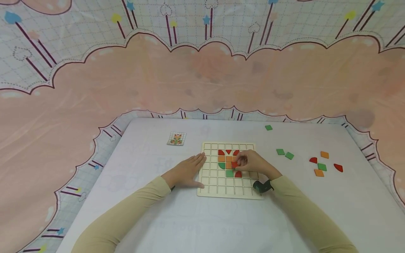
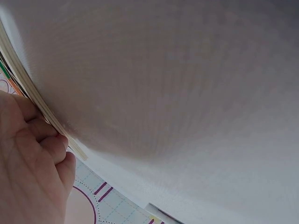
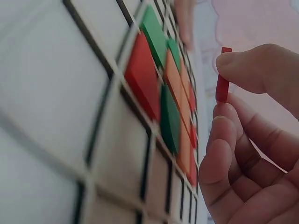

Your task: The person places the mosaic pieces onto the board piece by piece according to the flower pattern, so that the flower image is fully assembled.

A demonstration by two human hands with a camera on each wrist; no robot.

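Note:
A pale wooden grid board lies on the white table, with red, orange and green tiles set in its upper middle cells. My right hand hovers over those cells and pinches a flat red tile between thumb and fingers, just above the board. My left hand lies flat on the table with its fingers against the board's left edge. In the left wrist view the fingers curl lightly at that edge.
A small pattern card lies left of the board's far side. Loose tiles sit to the right: green ones, one farther off, and a cluster of red, orange and green. A pink patterned cloth hangs behind the table.

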